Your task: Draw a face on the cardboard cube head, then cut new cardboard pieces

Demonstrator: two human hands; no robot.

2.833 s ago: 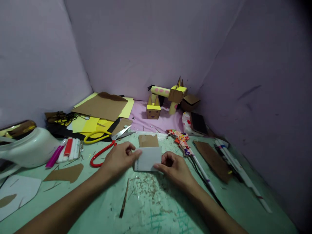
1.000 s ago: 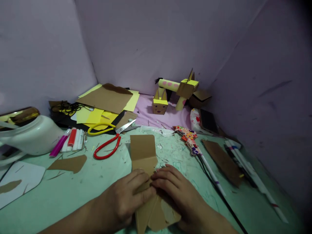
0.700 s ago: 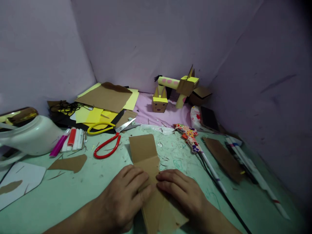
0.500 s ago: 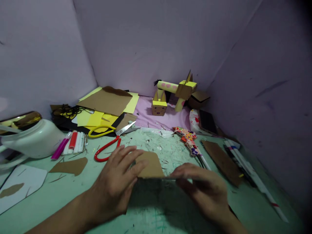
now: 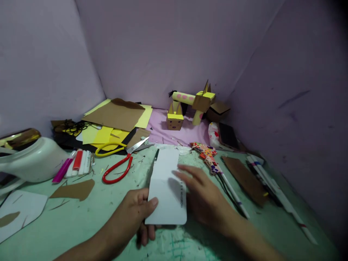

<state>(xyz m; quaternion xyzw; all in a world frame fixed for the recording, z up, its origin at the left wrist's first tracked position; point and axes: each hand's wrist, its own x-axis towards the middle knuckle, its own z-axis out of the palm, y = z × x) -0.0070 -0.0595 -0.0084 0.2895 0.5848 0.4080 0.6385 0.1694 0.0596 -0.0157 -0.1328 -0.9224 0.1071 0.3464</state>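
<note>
A long card [image 5: 166, 188] lies white side up on the green table [image 5: 81, 217], small print along its right edge. My left hand [image 5: 133, 217] grips the card's near left corner, thumb on top and fingers beneath. Hovering over the card's right edge is my right hand [image 5: 202, 194], fingers stretched out and slightly blurred, holding nothing.
Red-and-yellow scissors [image 5: 119, 159] and markers [image 5: 74, 165] lie to the left, by brown scraps [image 5: 73, 189] and a white jug [image 5: 29, 163]. Paper sheets [image 5: 114, 119] and paper animal models [image 5: 190, 107] sit at the back. A patterned glue gun [image 5: 208, 157], a brown strip [image 5: 243, 179] and pens [image 5: 272, 192] lie right.
The card showed its brown side and was pressed flat by both hands; it was then lifted and turned over. Now its white side faces up, and my right hand has let go.
</note>
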